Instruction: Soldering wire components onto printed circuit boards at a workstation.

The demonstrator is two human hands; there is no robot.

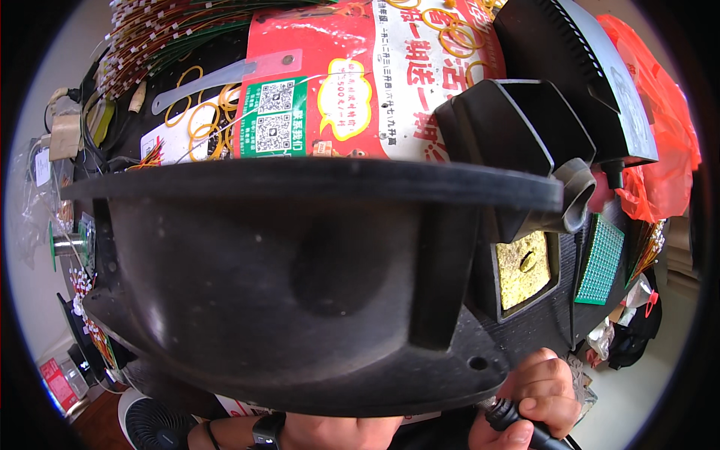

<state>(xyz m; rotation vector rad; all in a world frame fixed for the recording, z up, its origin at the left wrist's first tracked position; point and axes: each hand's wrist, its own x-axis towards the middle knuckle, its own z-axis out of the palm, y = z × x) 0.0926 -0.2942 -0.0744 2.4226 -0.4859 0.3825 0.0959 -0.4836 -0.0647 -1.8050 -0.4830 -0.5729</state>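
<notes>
A large black curved plastic shell (300,277) with a flat rim and a screw-hole flange fills the middle of the view and hides much of the tabletop behind it. Below its lower edge shows part of my left hand (341,431), beside a black watch (266,430); its fingers are out of sight. At the lower right my right hand (546,401) is closed round the black ribbed handle of a soldering iron (513,417), its front end close to the shell's flange.
A soldering iron stand (517,142) with a yellow sponge (523,268) stands to the right, near a green perforated board (600,259). Wire bundles (161,45), yellow rubber bands (202,120) and a red-white printed sheet (330,30) lie at the back. A solder spool (69,244) stands left; a red plastic bag (660,142) hangs right.
</notes>
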